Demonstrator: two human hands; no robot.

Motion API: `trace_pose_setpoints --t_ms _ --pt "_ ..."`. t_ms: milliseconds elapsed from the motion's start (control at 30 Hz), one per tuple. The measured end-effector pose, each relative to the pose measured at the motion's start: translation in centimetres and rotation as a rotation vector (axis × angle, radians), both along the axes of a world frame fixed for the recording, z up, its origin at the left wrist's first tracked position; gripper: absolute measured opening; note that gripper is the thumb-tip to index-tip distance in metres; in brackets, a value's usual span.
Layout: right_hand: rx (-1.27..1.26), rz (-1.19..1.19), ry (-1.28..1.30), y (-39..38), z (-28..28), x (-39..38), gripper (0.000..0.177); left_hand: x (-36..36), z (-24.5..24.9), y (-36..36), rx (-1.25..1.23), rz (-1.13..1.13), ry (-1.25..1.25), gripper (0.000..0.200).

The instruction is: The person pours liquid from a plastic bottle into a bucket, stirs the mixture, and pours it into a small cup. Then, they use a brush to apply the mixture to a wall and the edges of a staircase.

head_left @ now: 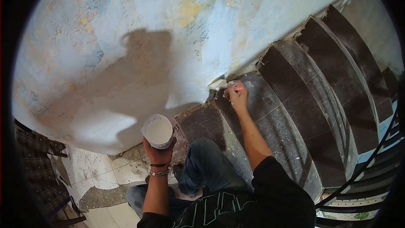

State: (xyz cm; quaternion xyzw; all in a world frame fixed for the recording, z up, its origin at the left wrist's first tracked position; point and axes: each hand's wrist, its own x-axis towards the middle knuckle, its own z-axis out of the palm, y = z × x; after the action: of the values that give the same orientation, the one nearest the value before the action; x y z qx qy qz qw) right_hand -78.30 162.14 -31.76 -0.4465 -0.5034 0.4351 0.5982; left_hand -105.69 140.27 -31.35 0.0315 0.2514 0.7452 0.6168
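Note:
My left hand [159,153] is wrapped round a white tub [157,131] of pale, creamy paint, held upright near the foot of the stairs. My right hand [237,95] grips a paintbrush [218,85] by its handle, part of which shows orange-red between the fingers. The pale bristles touch the wall [168,50] low down, where it meets the edge of a stair. Patches of white, blue and yellow cover this wall, and my shadow falls across it.
Dark, paint-spattered stairs [295,97] curve up to the right, with a black railing [358,177] along their outer side. Below are worn, stained floor tiles [126,169]. A dark patterned cloth [38,164] lies at the left. My bent knee [204,150] is close to the lowest steps.

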Motion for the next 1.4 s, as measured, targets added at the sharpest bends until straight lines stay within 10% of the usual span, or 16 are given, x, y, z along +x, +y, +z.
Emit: trace_pose_setpoints --t_ms 533,867,1400 --pt "0.13 -0.184 -0.093 -3.3 -1.8 -1.0 0.013 0.8 -0.3 -0.4 -0.013 0.054 0.368 0.056" --pt "0.13 -0.289 -0.24 -5.0 -3.0 -1.3 0.014 -0.4 -0.7 -2.0 0.155 -0.084 -0.113 0.066" --pt "0.066 -0.162 -0.236 -5.8 -5.7 -3.7 0.016 -0.5 -0.7 -3.9 0.051 -0.003 0.024 0.062"
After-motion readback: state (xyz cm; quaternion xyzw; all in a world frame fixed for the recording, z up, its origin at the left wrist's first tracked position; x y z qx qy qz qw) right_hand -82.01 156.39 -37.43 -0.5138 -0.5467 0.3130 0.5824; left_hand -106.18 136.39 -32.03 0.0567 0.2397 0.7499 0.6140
